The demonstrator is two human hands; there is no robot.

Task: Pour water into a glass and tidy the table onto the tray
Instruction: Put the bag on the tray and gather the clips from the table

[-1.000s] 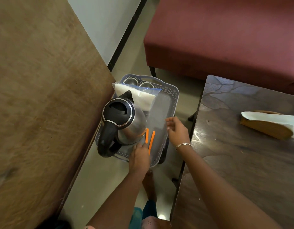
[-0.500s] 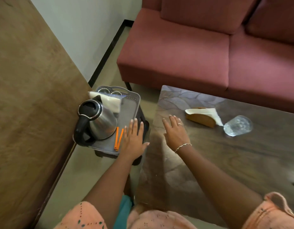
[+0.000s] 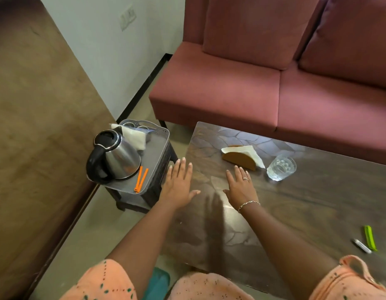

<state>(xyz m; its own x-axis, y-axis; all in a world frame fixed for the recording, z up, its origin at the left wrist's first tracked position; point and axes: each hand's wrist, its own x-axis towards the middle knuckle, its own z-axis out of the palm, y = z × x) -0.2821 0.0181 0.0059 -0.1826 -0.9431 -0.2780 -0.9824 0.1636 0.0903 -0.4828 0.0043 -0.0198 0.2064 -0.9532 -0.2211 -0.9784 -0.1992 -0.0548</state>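
Silver kettle point(image 3: 120, 158), black handle and lid, is shown on a grey tray point(image 3: 163, 132) with orange sticks point(image 3: 141, 179). The tabletop point(image 3: 306, 208) is seen in dark brown, veined with a pale leaf pattern, a bright green clip point(image 3: 370, 237) picked out there. The sofa point(image 3: 231, 89) is coloured dusky red; peach sleeves point(image 3: 105, 282) are dotted teal.

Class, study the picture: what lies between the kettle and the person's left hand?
In the head view, an orange clip lies on the tray between the kettle and the left hand, beside the kettle's base. The tray's rim crosses that stretch too.
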